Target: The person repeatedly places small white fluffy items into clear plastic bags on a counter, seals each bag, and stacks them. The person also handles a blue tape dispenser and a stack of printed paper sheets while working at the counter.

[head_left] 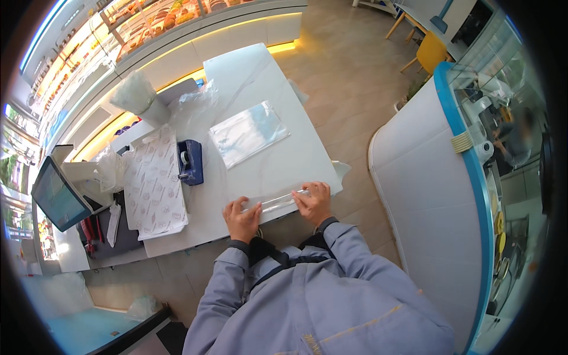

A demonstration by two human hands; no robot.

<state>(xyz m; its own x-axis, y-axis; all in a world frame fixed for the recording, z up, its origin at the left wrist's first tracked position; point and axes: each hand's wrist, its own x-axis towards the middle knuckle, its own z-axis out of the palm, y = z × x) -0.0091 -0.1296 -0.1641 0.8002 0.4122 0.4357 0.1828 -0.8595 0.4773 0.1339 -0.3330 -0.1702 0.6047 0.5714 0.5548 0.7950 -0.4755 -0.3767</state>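
- Printed paper sheets (152,183): stacked flat at 9 o'clock on the white worktop (260,71).
- Blue tape dispenser (190,161): set beside them, within reach.
- Left hand (241,218): fingers curled, pinning one end of a clear, glossy film strip (278,202) at the near edge.
- Right hand (312,201): pinching the other end, apparently to keep it taut.
- Clear bag (248,132): lying flat at 12 o'clock.
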